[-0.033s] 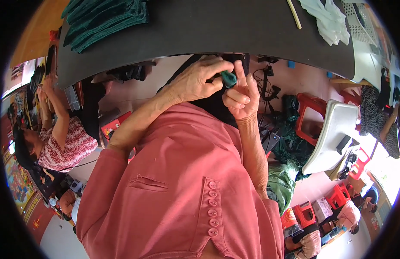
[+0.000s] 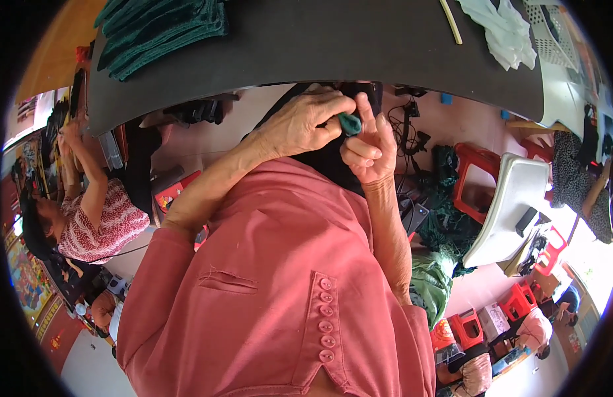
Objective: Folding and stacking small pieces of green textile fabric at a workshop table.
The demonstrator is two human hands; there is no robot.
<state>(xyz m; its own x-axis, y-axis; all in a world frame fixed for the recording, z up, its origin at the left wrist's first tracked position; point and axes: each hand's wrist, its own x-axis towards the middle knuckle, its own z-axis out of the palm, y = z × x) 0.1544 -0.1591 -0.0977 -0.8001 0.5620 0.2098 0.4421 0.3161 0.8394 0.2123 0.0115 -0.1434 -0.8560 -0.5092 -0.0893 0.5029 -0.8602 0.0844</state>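
As my left hand point(image 2: 298, 124) pinches the green cloth point(image 2: 350, 124) beside my part-open right hand point(image 2: 370, 151), handling it seems the step, next wanting steady fingertips.

I observe the left hand point(image 2: 313, 119) pinching a small dark-green cloth piece point(image 2: 350, 124), the right hand point(image 2: 374, 149) just beside it; folded green cloths point(image 2: 164, 33) lie stacked on the dark table point(image 2: 339, 43).
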